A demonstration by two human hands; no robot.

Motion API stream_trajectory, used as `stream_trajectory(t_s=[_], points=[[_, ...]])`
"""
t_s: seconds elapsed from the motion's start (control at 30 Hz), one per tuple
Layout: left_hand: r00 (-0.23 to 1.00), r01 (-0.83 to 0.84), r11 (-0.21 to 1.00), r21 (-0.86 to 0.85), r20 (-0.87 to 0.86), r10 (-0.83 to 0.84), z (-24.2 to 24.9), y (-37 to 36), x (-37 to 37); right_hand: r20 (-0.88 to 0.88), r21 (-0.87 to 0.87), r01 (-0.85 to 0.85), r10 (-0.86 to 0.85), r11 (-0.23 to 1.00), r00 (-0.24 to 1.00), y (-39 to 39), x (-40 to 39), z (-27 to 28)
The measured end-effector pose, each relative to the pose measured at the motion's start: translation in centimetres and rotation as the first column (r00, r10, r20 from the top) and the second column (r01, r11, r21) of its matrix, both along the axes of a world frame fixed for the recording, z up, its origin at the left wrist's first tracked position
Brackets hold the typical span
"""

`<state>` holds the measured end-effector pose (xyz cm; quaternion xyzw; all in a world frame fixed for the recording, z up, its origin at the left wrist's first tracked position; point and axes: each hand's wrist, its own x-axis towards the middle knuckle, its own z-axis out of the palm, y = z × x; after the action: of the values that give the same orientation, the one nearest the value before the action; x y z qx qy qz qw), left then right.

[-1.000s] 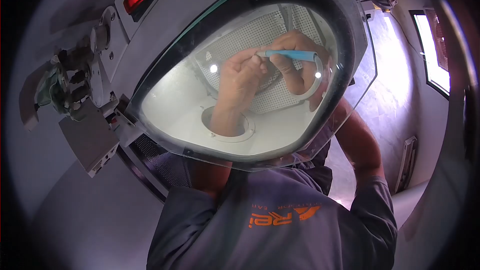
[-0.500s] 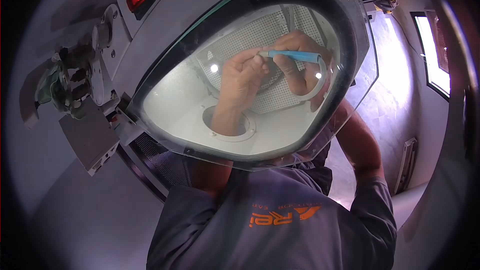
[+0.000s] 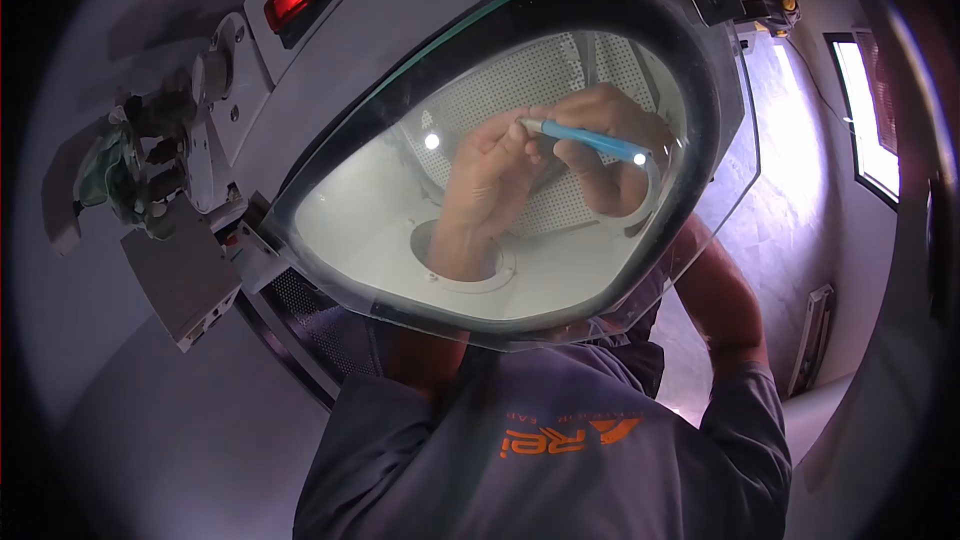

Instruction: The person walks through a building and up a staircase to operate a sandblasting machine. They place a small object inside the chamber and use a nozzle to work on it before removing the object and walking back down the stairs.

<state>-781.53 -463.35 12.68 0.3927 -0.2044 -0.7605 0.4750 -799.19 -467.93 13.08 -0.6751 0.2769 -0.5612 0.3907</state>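
Both my hands are inside a white blasting cabinet (image 3: 360, 210), seen through its window. My right hand (image 3: 618, 110) is closed around a blue pen-shaped blasting handpiece (image 3: 590, 138), which slants with its pale tip pointing left. My left hand (image 3: 488, 180) comes up through the round armhole (image 3: 480, 285), its fingertips pinched together right at that tip. What the left fingers hold is too small to make out. Beneath the hands lies a perforated grey floor plate (image 3: 480, 90).
A thick black gasket (image 3: 702, 130) frames the window, with a clear pane (image 3: 735, 190) extending past it. A lit red switch (image 3: 292, 0) sits on the housing at upper left. Left of the cabinet are metal fittings (image 3: 215, 75) and a green cloth-like item (image 3: 105, 165).
The handpiece has tilted, its rear end swinging lower while the tip stays by my left fingertips. Both hands have shifted slightly, and the whole view has moved a little.
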Motion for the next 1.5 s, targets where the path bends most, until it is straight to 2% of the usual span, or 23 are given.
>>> stream_trajectory(t_s=[0.4,0.6,0.67,0.7,0.93,1.0,1.13,1.3,1.5], points=[[0.999,-0.029,1.000,-0.010,-0.041,0.029,0.9,-0.1,-0.3,0.015,-0.001,-0.073,0.073,0.997,0.997,0.0,-0.2,0.5],[0.993,-0.016,0.999,-0.030,-0.119,0.012,0.3,0.1,0.3,-0.006,-0.100,-0.018,0.018,0.995,1.000,-0.3,0.1,0.6],[0.996,-0.036,0.999,-0.039,-0.080,0.033,0.1,0.2,0.2,-0.022,-0.105,-0.022,0.020,0.994,1.000,-0.2,0.0,1.0],[0.997,-0.041,0.999,-0.034,-0.068,0.038,0.2,0.2,0.2,0.008,-0.006,-0.059,0.059,0.998,0.998,0.3,0.0,1.0],[0.995,-0.038,0.998,-0.046,-0.090,0.034,-0.1,0.3,0.6,-0.006,-0.113,-0.064,0.063,0.992,0.998,0.0,0.1,0.5],[0.995,-0.005,0.998,-0.066,-0.101,-0.002,0.3,0.0,0.6,-0.023,-0.104,-0.064,0.062,0.993,0.998,0.0,0.0,0.6],[0.993,-0.035,0.998,-0.043,-0.111,0.030,0.0,0.3,0.9,-0.050,-0.101,-0.068,0.064,0.993,0.997,0.0,-0.2,0.7],[0.996,-0.027,0.998,-0.064,-0.085,0.021,0.6,0.0,0.6,-0.018,-0.113,-0.053,0.051,0.992,0.999,0.1,0.1,0.2],[0.992,-0.036,0.997,-0.065,-0.120,0.028,-1.1,0.5,1.4,-0.041,-0.112,-0.072,0.068,0.991,0.997,-0.1,-0.2,0.8]])
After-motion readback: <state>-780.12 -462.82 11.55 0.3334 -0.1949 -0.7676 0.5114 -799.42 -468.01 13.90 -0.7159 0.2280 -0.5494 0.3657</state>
